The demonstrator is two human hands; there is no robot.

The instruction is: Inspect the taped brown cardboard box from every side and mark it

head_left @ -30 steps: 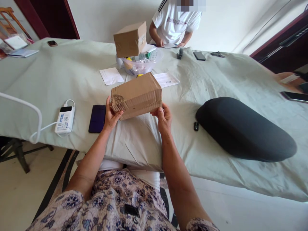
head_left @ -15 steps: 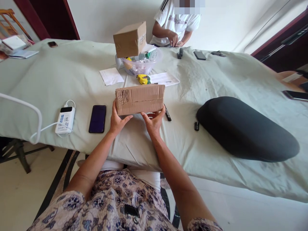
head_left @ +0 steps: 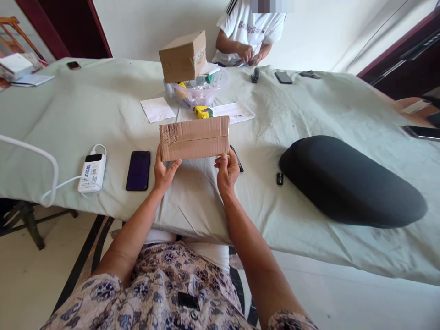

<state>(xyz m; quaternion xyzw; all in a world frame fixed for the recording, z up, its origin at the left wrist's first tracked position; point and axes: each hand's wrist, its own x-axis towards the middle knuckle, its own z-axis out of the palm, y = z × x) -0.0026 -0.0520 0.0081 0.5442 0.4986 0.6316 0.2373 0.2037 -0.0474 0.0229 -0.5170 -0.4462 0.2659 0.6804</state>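
Centre of the frame: a person holds a flat cardboard box [head_left: 194,137] just above a cloth-covered table [head_left: 103,114]. The left hand [head_left: 165,169] grips its lower left corner and the right hand [head_left: 227,170] pinches its lower right edge, the two hands well apart. The box looks shut and is lifted, not set down, so the handling seems midway. A dark phone [head_left: 138,170] lies to the left, and a black marker [head_left: 237,159] pokes out behind the box's right end.

Free cloth [head_left: 85,110] beside the box [head_left: 194,137] (phone [head_left: 138,170] left, bulky cushion [head_left: 350,181] right)
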